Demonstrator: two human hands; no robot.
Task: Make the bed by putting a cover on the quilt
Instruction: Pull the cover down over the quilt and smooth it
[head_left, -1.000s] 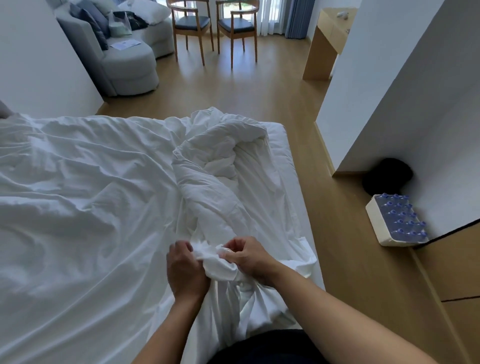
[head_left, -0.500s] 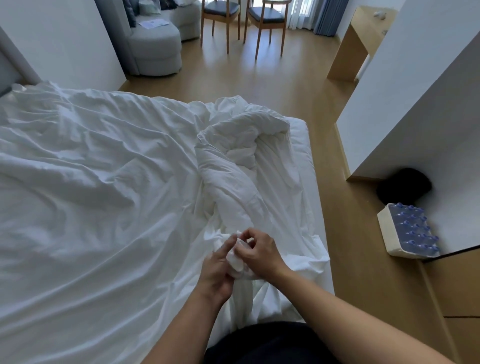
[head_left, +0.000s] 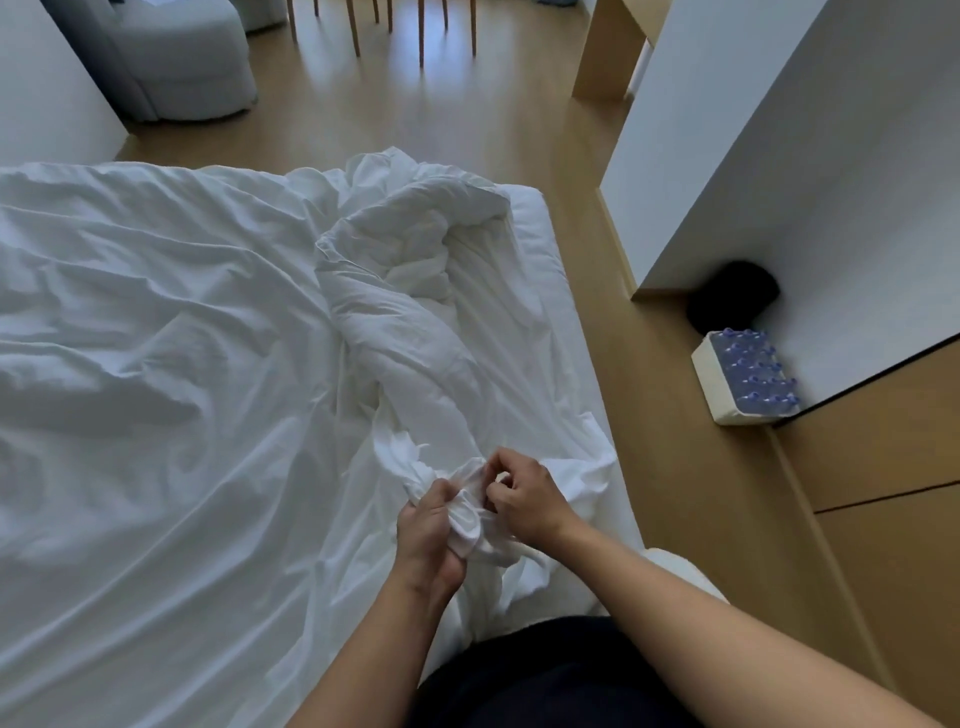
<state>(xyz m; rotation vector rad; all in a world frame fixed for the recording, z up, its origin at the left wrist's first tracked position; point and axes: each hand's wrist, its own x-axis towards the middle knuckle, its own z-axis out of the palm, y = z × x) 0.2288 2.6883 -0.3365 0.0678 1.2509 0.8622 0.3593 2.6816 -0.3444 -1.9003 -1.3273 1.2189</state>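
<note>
White cloth everywhere, so the layers are hard to tell apart. The quilt lies twisted into a thick, puffy rope along the bed's right side, from its far corner toward its near one. The cover is spread thin and creased over the rest of the bed.

At the bed's near right corner both hands meet on one bunch of fabric. The left hand has its grip wrapped round the bunch from the side, seemingly to keep the quilt corner and cover corner gathered as one. The right hand has its grip curled, fingertips pinching a small bit at the top of the bunch (a tie or only a fold, I cannot tell). My reading is that a corner is being fastened so the filling cannot slide about inside.

The quilt looks soft and springy, likely to push back out. The cover looks smooth and perhaps slippery, so a firm hold makes sense.

Off the bed's right side, a pack of bottles stands on the wooden floor.
</note>
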